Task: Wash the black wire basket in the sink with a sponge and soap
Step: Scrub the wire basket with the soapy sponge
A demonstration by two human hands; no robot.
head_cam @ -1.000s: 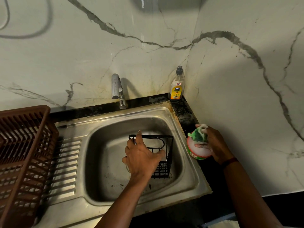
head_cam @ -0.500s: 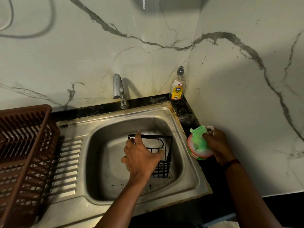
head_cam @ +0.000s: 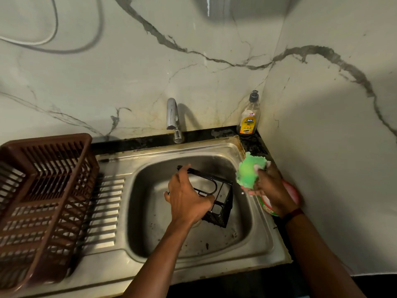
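Observation:
The black wire basket (head_cam: 222,201) stands tilted inside the steel sink (head_cam: 264,239), lifted at its left side. My left hand (head_cam: 189,198) grips its top rim and covers part of the front. My right hand (head_cam: 270,190) holds a soapy green sponge (head_cam: 248,172) over the sink's right edge, just right of the basket and apart from it. Under that hand sits a round soap tub (head_cam: 290,196) with a red rim, mostly hidden.
A chrome tap (head_cam: 174,119) rises behind the basin. A bottle of dish gel (head_cam: 248,119) stands in the back right corner on the black counter. A brown plastic dish rack (head_cam: 40,201) fills the ribbed drainboard at the left. Marble walls close in behind and to the right.
My right hand lifted the sponge off the soap tub and carried it left toward the sink. My left hand tilted the basket and turned it.

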